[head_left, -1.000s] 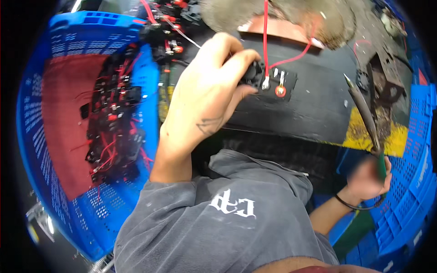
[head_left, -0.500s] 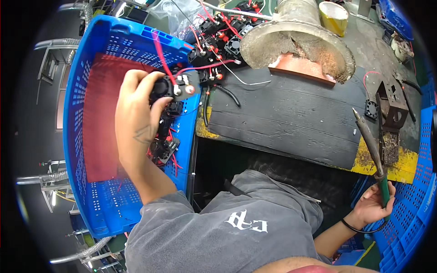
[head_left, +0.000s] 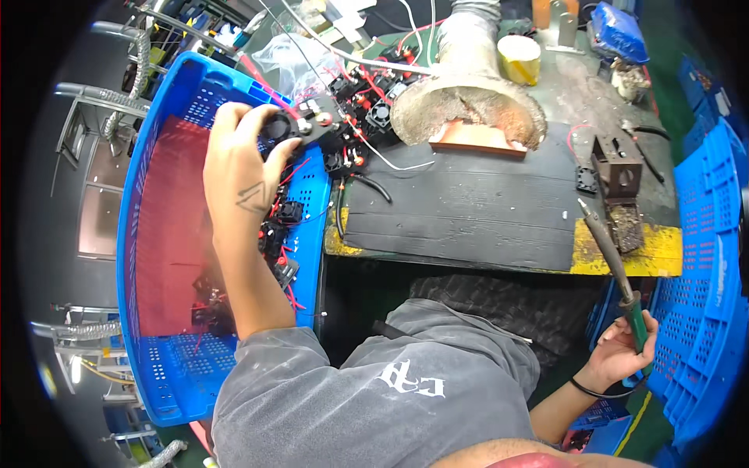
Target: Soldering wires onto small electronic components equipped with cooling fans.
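My left hand (head_left: 242, 175) is closed, thumb and fingers pinching a small black fan assembly (head_left: 279, 129) with a dark plate, solder-coated terminals and a red wire. It holds this above the far right rim of the blue crate (head_left: 168, 409), beside the heap of similar black fans (head_left: 379, 115) with red wires on the bench. At the lower right, my right hand (head_left: 620, 351) grips a soldering iron (head_left: 606, 243) by its green handle. The iron's tip points up and away, close to a small fan (head_left: 587, 179) and a brown metal stand (head_left: 618, 168).
A dirty funnel-shaped extraction hood (head_left: 468, 105) stands over the black board (head_left: 460, 210). Behind it are a yellow-and-white tub (head_left: 521, 58) and a blue packet (head_left: 618, 33). More fan assemblies lie in the crate along its right side. Blue crates (head_left: 702, 257) stand at the right.
The view has shifted, so bench items appear farther left. My left hand has carried the fan assembly farther away, toward the heap. My right hand still holds the soldering iron.
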Available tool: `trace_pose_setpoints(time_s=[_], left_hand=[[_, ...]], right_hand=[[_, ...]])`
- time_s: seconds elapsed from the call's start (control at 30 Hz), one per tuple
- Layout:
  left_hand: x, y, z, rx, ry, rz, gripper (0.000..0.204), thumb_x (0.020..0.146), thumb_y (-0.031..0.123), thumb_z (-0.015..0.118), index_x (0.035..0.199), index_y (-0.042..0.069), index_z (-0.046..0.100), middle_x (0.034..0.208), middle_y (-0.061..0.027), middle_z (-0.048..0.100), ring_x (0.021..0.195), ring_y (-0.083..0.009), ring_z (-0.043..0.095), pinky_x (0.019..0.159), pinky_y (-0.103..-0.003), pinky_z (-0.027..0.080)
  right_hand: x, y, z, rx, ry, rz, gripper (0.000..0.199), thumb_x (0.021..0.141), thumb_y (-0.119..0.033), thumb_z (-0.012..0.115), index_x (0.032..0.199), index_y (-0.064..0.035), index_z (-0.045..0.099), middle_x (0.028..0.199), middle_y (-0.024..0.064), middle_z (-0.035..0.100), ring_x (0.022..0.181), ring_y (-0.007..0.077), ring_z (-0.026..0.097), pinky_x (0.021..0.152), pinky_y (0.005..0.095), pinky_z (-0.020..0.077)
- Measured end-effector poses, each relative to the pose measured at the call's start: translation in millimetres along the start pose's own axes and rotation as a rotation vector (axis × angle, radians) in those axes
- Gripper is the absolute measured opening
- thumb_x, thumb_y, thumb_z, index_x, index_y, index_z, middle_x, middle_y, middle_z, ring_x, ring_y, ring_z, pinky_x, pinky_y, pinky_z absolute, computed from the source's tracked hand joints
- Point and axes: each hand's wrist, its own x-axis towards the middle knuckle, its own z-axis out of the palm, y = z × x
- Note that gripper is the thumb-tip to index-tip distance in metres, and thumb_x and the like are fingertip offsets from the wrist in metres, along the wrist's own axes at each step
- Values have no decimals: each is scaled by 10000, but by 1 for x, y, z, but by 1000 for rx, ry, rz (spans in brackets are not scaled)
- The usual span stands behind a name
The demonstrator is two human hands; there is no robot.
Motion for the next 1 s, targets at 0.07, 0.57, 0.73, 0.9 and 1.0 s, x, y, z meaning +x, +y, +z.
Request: trace_pose_setpoints(time_s=[0.07, 0.57, 0.73, 0.9, 1.0], left_hand=[[16, 6, 0, -92, 26, 156, 360, 699, 150, 775, 1010, 34, 636, 935, -120, 555, 877, -299, 568, 770, -360, 467], [189, -37, 165, 196, 93, 234, 374, 742, 202, 696, 1054, 27, 588, 1069, -188, 584, 975, -350, 590, 800, -411, 505], [240, -47, 238, 9, 73, 226, 382, 757, 124, 635, 1119, 10, 586, 1067, -185, 618, 991, -337, 612, 844, -401, 512], [250, -35, 257, 317, -470, 220, 339, 674, 182, 781, 964, 40, 677, 986, -183, 669, 937, -341, 641, 813, -420, 521], [256, -52, 297, 75, -444, 202, 308, 678, 248, 792, 906, 54, 720, 936, -170, 692, 921, -303, 664, 816, -393, 521]], right_hand=[[-11, -11, 5, 16, -8, -20, 432, 967, -363, 399, 1111, 8, 569, 758, 170, 659, 457, 187, 576, 342, 240, 432], [-41, -70, 9, -128, 263, -109, 394, 953, -378, 396, 1037, -56, 607, 671, 104, 624, 432, 147, 542, 338, 221, 399], [-31, -76, 6, -163, 224, -144, 419, 939, -407, 412, 1078, -58, 598, 731, 129, 659, 446, 149, 558, 350, 217, 413], [-25, -77, 9, -152, 239, -168, 427, 936, -411, 418, 1089, -52, 591, 772, 144, 667, 472, 158, 577, 353, 218, 423], [-23, -78, 15, -146, 280, -177, 428, 937, -411, 418, 1093, -51, 589, 791, 150, 669, 482, 163, 581, 352, 220, 425]])
